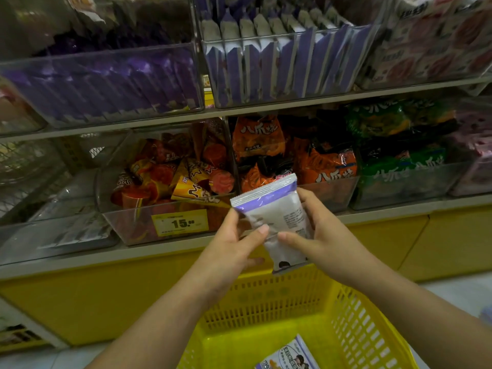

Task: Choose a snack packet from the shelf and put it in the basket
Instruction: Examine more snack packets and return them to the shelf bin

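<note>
A white and purple snack packet (277, 211) is held upright in front of the lower shelf, its back side facing me. My left hand (234, 246) pinches its left edge, thumb on the front. My right hand (316, 233) grips its right side, thumb across the lower part. Both hands hover above the far rim of a yellow plastic basket (346, 323). Another packet (288, 355) lies on the basket floor.
Clear bins on the upper shelf hold purple packets (279, 62). Lower bins hold red-orange cones (170, 177), orange bags (292, 153) and green bags (399, 145). A yellow price tag (179, 222) reads 15. The shelf base (93, 296) is yellow.
</note>
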A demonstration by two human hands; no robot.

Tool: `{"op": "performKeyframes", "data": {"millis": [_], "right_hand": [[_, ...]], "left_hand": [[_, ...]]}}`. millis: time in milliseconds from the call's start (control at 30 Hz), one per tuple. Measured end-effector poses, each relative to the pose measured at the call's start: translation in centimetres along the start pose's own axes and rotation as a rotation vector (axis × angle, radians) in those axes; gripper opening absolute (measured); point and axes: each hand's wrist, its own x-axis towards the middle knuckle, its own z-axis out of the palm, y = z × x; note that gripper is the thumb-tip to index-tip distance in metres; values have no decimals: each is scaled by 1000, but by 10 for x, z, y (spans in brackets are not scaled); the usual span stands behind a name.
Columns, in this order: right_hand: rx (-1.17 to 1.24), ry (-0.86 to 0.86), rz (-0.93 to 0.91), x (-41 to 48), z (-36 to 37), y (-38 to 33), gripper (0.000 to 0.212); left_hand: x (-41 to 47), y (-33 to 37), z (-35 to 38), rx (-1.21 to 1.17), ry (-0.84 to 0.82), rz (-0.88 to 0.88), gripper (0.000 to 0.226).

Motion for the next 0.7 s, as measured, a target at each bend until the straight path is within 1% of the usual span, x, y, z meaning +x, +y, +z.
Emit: {"op": "performKeyframes", "data": {"millis": [100, 200, 300, 433, 567, 633, 700], "right_hand": [[-139, 23, -101, -1, 3, -4, 75], [-116, 13, -62, 0, -4, -9, 77], [12, -20, -12, 1, -14, -13, 62], [159, 16, 54, -1, -23, -15, 34], [283, 91, 103, 0, -23, -13, 16], [362, 151, 141, 2, -22, -10, 10], [393, 178, 179, 3, -21, -8, 4]], "left_hand": [[-2, -2, -1, -106, 0, -17, 38], [-1, 0, -5, -224, -27, -30, 42], [5, 4, -13, -360, -13, -43, 46], [11, 10, -26, -511, 51, -41, 45], [12, 11, -28, -528, 76, -50, 42], [12, 9, -26, -529, 100, -52, 42], [12, 8, -24, -521, 126, -49, 44]]}}
